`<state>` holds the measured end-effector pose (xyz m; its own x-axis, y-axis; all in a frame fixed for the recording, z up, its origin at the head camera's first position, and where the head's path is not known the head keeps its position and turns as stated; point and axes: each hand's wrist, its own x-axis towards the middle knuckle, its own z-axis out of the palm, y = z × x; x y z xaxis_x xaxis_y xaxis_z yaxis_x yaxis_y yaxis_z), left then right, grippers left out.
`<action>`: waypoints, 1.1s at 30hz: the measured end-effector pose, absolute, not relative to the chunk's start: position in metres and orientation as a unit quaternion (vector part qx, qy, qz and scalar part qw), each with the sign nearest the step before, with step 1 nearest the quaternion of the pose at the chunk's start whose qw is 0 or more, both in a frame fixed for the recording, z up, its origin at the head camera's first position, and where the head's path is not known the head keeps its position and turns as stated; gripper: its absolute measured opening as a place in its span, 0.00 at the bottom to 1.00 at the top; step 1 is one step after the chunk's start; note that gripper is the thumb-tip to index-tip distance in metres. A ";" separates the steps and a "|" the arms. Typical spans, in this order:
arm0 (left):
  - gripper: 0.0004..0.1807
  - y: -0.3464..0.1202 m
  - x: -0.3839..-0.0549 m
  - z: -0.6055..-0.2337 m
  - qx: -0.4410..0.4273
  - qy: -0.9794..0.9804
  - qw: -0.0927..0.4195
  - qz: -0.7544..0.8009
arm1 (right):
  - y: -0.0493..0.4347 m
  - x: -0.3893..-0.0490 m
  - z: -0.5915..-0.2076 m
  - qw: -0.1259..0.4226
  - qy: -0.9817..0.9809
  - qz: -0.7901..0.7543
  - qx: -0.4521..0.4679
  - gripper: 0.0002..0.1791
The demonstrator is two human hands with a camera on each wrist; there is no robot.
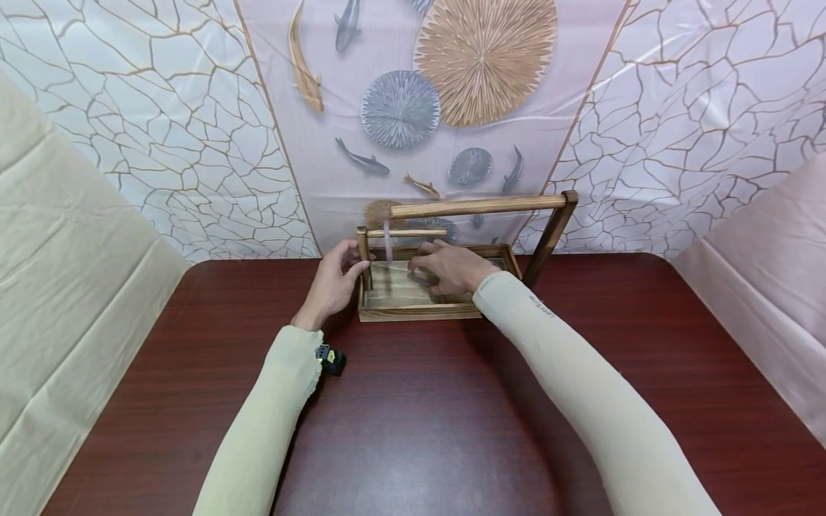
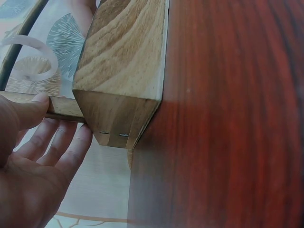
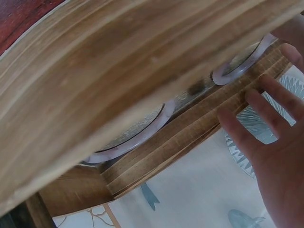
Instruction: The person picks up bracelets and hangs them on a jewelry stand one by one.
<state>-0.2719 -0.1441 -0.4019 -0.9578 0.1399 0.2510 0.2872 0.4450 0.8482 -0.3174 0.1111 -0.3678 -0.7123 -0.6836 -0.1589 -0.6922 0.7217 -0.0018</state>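
Note:
A wooden stand (image 1: 419,313) has a shallow tray base, end posts and horizontal bars. My left hand (image 1: 332,283) pinches its short left post (image 2: 66,107), thumb on one side and fingers on the other. A pale lilac bangle (image 1: 388,240) hangs on the long upper bar (image 1: 477,207). My right hand (image 1: 454,269) reaches into the tray, fingers bent downward. In the right wrist view its thumb and index finger meet the edge of a pale bangle (image 3: 242,66), partly hidden; the other fingers lie along the tray's back wall. Another bangle (image 3: 137,137) lies farther along the tray.
The stand is on a dark red wooden table (image 1: 400,416) near its back edge. Behind hangs a patterned backdrop (image 1: 323,165) with fish and round leaf shapes. A slanted dark post (image 1: 550,240) carries the long bar at the right. Pale cloth (image 1: 71,236) hangs at the left side.

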 end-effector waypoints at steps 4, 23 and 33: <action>0.16 -0.144 -0.272 -0.402 -0.126 -0.847 0.073 -0.511 | 0.110 -0.319 -0.369 0.086 0.928 0.028 -0.363 0.32; 0.17 -0.145 -0.273 -0.402 -0.126 -0.846 0.073 -0.512 | 0.106 -0.324 -0.376 0.105 0.927 0.023 -0.360 0.32; 0.15 -0.145 -0.273 -0.403 -0.128 -0.843 0.074 -0.517 | 0.105 -0.324 -0.373 0.124 0.928 0.012 -0.351 0.34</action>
